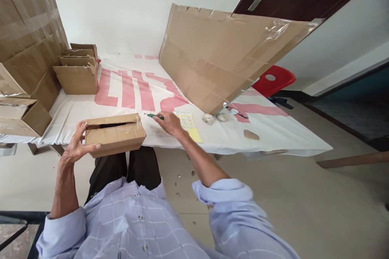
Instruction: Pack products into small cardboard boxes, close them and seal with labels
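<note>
At the near edge of a cloth-covered counter (273,137), left of centre, is a small cardboard box (117,133), its top flaps almost meeting over a dark, narrow gap. The person's left hand (75,145) is partly open around the box's left end, thumb along the near side and fingers at the far left corner. The right hand (170,123) is closed around a slim green-handled tool (151,115), its thin tip pointing left, just beside the box's right end but not touching it. What kind of tool it is cannot be told.

The box looks light and fairly stiff, though its thin flaps would likely bend or cave under a hard squeeze. The ends and lower side walls seem the firmest places to hold it; the loose flap edges seem the weakest. Plain cardboard should give a dry, steady grip, perhaps slicker where tape shines. Whatever is inside, if anything, is hidden, so its full weight is uncertain.

The box lies between the two hands, touching only the left. To the right of the right hand are a yellow sheet (194,132) and two rolls of clear tape (208,118).
</note>
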The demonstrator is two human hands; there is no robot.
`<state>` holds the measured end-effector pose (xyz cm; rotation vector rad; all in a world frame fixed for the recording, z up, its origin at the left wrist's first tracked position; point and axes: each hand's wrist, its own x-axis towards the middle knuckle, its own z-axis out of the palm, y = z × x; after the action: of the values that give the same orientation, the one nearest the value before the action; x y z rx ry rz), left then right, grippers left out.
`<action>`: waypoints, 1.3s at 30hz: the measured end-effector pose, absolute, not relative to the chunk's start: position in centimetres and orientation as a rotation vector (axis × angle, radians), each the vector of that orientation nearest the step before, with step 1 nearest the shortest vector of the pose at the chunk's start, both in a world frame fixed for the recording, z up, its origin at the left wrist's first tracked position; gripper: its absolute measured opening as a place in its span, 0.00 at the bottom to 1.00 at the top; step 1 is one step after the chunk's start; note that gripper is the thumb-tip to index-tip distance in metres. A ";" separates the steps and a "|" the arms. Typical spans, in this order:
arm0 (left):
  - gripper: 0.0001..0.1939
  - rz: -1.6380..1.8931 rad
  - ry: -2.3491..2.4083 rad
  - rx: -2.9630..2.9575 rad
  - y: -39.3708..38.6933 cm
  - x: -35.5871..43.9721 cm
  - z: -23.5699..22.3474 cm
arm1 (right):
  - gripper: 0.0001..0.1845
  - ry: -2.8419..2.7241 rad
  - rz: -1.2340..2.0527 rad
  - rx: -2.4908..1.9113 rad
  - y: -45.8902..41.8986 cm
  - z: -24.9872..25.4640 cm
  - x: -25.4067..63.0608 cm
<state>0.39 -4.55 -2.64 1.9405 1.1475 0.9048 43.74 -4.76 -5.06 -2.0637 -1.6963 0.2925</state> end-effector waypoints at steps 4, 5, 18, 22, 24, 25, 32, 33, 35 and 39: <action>0.44 0.897 1.151 1.931 -4.7 0.4 -2.3 | 0.16 -1.614 0.328 -2.108 -4.6 -8.3 41.0; 0.43 0.894 1.154 1.934 -4.7 0.4 -2.2 | 0.15 -1.600 0.316 -2.056 -4.6 -8.2 40.7; 0.43 0.938 1.158 1.945 -4.9 0.6 -2.5 | 0.16 -1.721 0.403 -1.668 -7.6 1.1 34.6; 0.45 0.925 1.164 1.928 -5.0 0.6 -2.7 | 0.12 -1.756 0.435 -1.722 -8.1 1.9 34.3; 0.46 0.914 1.177 1.949 -5.0 0.6 -2.6 | 0.10 -1.780 0.415 -1.756 -8.3 2.2 34.0; 0.45 0.911 1.180 1.957 -5.0 0.7 -2.6 | 0.09 -1.795 0.401 -1.773 -8.4 2.4 33.9; 0.43 0.932 1.147 1.930 -5.2 0.8 -2.7 | 0.08 -1.849 0.279 -1.948 -8.7 3.3 32.5; 0.42 0.939 1.148 1.930 -5.2 0.8 -2.7 | 0.08 -1.852 0.270 -1.960 -8.8 3.4 32.4; 0.41 0.944 1.146 1.930 -5.2 0.8 -2.7 | 0.08 -1.848 0.268 -1.968 -9.0 3.5 32.3; 0.39 0.936 1.120 1.930 -5.2 0.8 -2.7 | 0.09 -1.822 0.289 -1.952 -9.1 3.4 32.4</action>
<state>0.76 -5.22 -2.71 1.9304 1.1204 0.9362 32.36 -9.14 3.36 -1.9515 -1.8224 0.2891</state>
